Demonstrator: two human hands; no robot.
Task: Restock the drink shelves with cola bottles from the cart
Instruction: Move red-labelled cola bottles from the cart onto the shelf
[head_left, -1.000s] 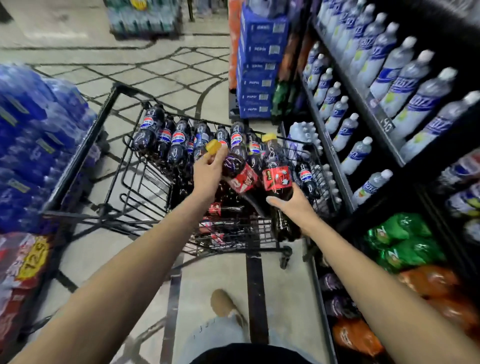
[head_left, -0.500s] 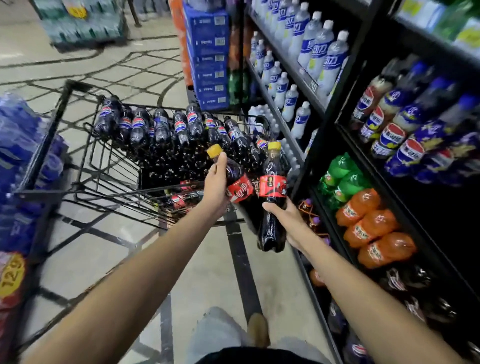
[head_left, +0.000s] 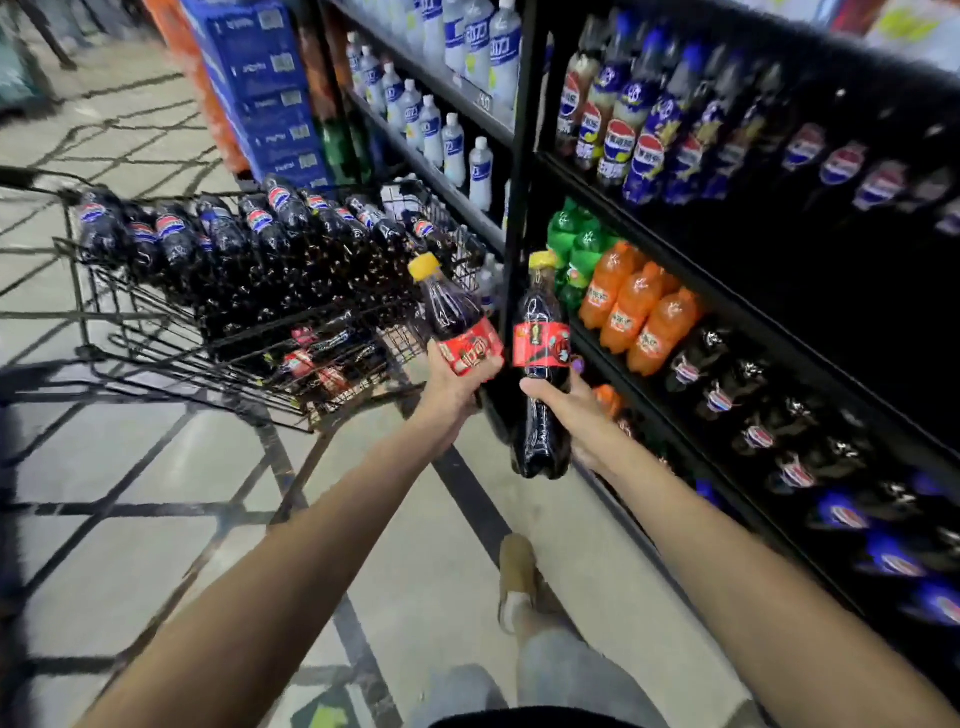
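My left hand (head_left: 453, 387) grips a cola bottle (head_left: 451, 312) with a yellow cap and red label, tilted to the left. My right hand (head_left: 569, 405) holds a second cola bottle (head_left: 540, 332) of the same kind upright by its middle. Both bottles hang in the air between the black wire cart (head_left: 156, 322) on the left and the black drink shelves (head_left: 727, 306) on the right. Several dark cola bottles (head_left: 270, 228) with blue and red labels lie in the cart's upper basket, and red-labelled bottles (head_left: 311, 364) lie lower down.
The shelves carry white-blue bottles (head_left: 457, 140) up top, green (head_left: 576, 244) and orange (head_left: 639, 312) bottles in the middle, dark cola bottles (head_left: 753, 410) further right. Blue crates (head_left: 265, 88) are stacked at the aisle's far end. My shoe (head_left: 517, 577) is on the tiled floor.
Both hands have carried their bottles away from the cart and toward the shelves on the right. My view has turned right, bringing more of the shelves into sight.
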